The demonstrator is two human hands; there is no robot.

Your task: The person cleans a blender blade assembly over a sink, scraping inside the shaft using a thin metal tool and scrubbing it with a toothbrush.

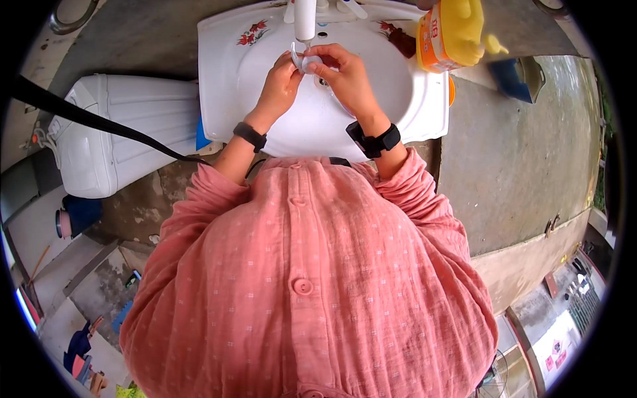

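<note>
Over the white washbasin, a small whitish piece with a round part and a thin curved arm is between my hands, just below the white spout. What kind of thing it is, I cannot make out. My right hand pinches the round part between thumb and fingers. On the other side, my left hand has its fingers closed by the curved arm, partly hidden behind the piece. Beneath the hands the drain shows in part. Each wrist wears a black band.
A yellow jug with an orange label stands at the basin's right corner, beside a dark reddish object. A white washing machine is at the left. The blue dustpan-like object lies on the concrete surface at the right.
</note>
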